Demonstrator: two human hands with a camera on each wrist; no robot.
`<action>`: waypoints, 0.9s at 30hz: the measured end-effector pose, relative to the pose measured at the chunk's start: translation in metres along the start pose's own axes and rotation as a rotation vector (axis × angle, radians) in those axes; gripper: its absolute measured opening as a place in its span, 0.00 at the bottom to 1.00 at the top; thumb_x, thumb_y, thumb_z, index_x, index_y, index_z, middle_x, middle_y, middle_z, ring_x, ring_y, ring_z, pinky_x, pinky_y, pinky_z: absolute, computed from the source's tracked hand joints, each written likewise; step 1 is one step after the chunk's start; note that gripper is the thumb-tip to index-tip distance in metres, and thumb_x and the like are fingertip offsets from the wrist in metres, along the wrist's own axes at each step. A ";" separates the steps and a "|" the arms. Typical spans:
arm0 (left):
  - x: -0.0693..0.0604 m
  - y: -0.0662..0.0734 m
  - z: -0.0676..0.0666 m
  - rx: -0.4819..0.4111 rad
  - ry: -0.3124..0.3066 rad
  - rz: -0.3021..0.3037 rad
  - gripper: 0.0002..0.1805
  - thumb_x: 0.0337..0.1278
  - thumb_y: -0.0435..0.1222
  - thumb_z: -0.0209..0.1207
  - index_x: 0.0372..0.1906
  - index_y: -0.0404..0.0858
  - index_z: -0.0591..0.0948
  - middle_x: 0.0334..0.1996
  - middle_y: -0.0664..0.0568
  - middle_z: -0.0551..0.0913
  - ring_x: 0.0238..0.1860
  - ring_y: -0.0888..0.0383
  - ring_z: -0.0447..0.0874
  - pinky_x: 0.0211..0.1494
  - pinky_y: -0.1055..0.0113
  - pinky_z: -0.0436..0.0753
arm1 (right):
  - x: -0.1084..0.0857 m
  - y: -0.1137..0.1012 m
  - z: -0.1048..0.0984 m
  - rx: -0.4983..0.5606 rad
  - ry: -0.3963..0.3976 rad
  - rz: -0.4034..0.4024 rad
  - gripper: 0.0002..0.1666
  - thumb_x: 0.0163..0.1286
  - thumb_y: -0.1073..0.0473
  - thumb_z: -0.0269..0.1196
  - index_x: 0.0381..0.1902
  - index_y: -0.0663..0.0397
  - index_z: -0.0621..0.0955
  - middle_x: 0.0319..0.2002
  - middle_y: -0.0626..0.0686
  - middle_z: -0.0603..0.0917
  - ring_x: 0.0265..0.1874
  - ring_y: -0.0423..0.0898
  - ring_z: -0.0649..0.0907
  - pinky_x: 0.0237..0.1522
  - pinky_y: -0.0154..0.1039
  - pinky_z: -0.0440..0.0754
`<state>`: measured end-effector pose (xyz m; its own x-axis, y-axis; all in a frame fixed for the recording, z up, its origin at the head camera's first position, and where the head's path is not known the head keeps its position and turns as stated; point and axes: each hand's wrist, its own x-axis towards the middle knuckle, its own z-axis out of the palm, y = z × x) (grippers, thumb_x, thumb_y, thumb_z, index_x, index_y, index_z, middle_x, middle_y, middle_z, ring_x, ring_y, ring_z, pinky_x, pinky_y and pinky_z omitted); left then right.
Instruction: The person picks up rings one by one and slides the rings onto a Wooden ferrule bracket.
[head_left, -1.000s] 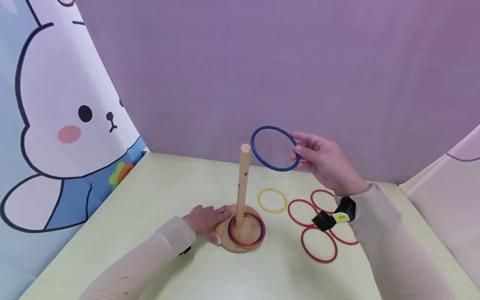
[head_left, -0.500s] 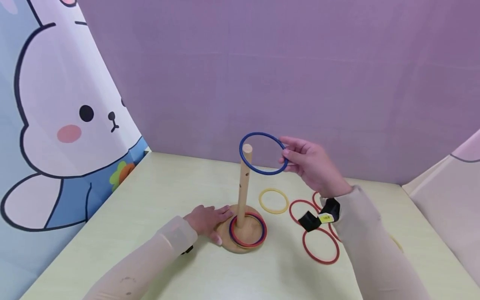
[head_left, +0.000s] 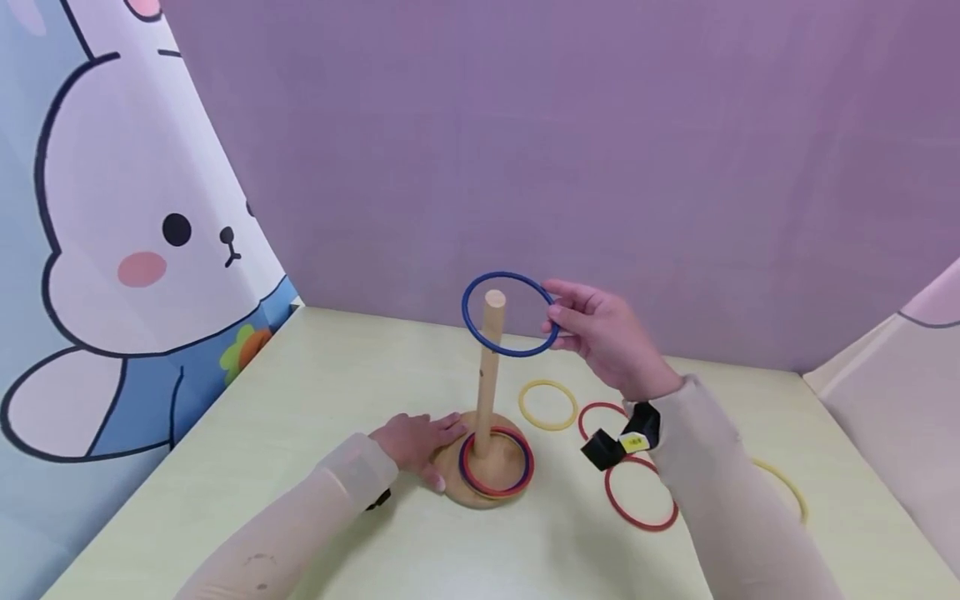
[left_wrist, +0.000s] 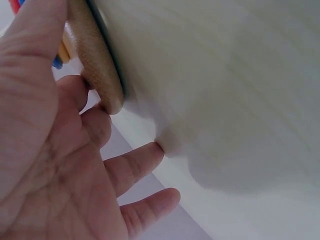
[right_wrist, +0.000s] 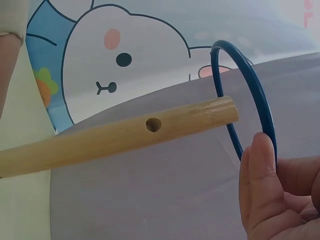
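Observation:
My right hand (head_left: 606, 340) pinches a blue ring (head_left: 501, 275) by its right edge. The ring is tilted at the top of an upright wooden post (head_left: 487, 387). In the head view the post's end shows inside the ring, whose near side crosses in front of the post. The right wrist view shows the post's tip (right_wrist: 222, 111) overlapping the ring (right_wrist: 256, 90); how far it passes through I cannot tell. My left hand (head_left: 415, 443) rests with spread fingers on the left edge of the round wooden base (head_left: 453, 471). Red and blue rings (head_left: 528, 458) lie around the post's foot.
A yellow ring (head_left: 522, 408) lies right of the base. Further right are red rings (head_left: 611, 496), partly hidden by my right arm, and another yellow ring (head_left: 795, 492). A purple backdrop (head_left: 480, 150) stands behind the table, a cartoon cloth (head_left: 105, 192) at the left.
My right hand has carried the blue ring left and slightly down, from beside the post to its top. The left hand has stayed on the base.

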<state>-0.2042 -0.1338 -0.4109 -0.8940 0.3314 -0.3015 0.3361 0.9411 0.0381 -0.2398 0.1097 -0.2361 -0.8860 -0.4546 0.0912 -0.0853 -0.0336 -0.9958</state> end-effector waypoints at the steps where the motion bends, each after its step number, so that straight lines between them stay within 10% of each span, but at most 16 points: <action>1: 0.000 0.000 0.000 -0.010 -0.002 -0.002 0.49 0.41 0.57 0.70 0.72 0.53 0.64 0.72 0.60 0.61 0.64 0.43 0.69 0.56 0.49 0.75 | 0.001 0.001 0.002 0.003 -0.001 -0.004 0.26 0.73 0.72 0.50 0.67 0.70 0.64 0.32 0.49 0.78 0.29 0.38 0.82 0.33 0.28 0.81; 27: -0.009 -0.004 0.002 -0.033 -0.039 0.022 0.50 0.42 0.56 0.70 0.73 0.52 0.62 0.73 0.59 0.58 0.66 0.42 0.66 0.61 0.49 0.72 | -0.002 0.024 0.027 -0.051 0.070 -0.003 0.25 0.73 0.70 0.51 0.67 0.66 0.67 0.37 0.53 0.74 0.33 0.42 0.83 0.36 0.32 0.82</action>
<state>-0.1971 -0.1404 -0.4103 -0.8739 0.3499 -0.3373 0.3452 0.9354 0.0761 -0.2280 0.0853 -0.2605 -0.9153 -0.3911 0.0966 -0.1097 0.0113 -0.9939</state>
